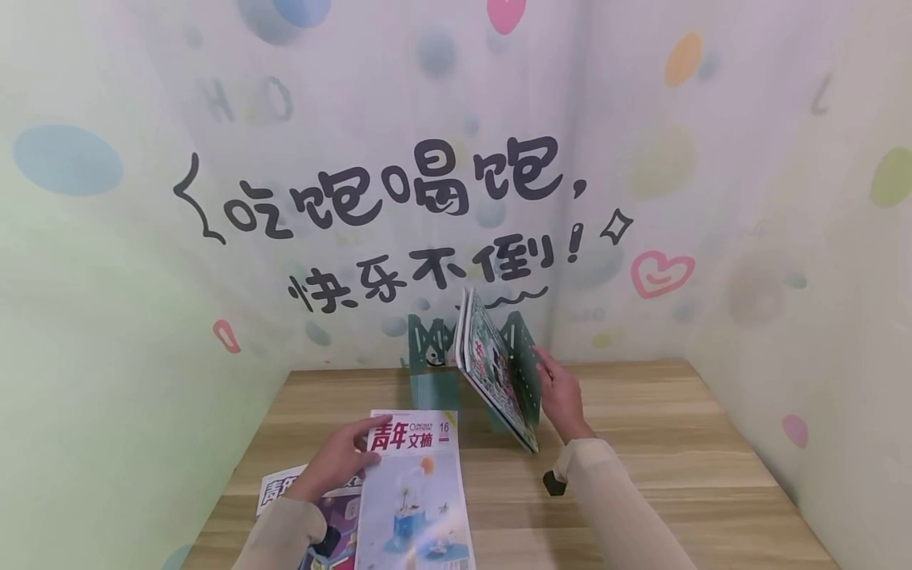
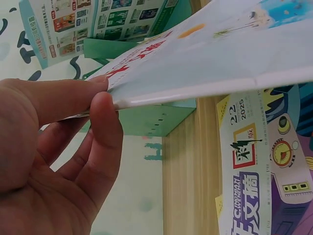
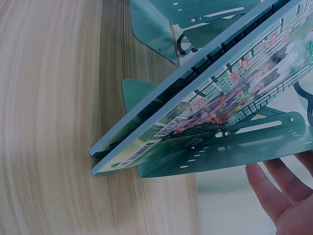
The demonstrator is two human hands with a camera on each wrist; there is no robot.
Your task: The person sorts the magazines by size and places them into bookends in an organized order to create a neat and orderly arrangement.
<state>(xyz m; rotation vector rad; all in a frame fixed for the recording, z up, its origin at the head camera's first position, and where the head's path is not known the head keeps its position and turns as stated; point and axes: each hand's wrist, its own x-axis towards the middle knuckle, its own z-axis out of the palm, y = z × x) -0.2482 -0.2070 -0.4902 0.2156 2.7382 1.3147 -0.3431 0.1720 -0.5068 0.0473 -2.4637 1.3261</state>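
My left hand pinches the upper left edge of a pale blue magazine with a red title; the left wrist view has the thumb on its cover. Beneath and left of it lies a purple magazine. At the back stands a green metal book rack with slotted, folding arms. Two thin books lean slantwise in it, their lower corners jutting out in front. My right hand touches the outer face of the rack's right end plate with its fingertips, fingers loosely extended.
The wooden table meets a white printed curtain wall right behind the rack. Similar walls close in the left and right sides. Bare wood shows to the right of my right forearm.
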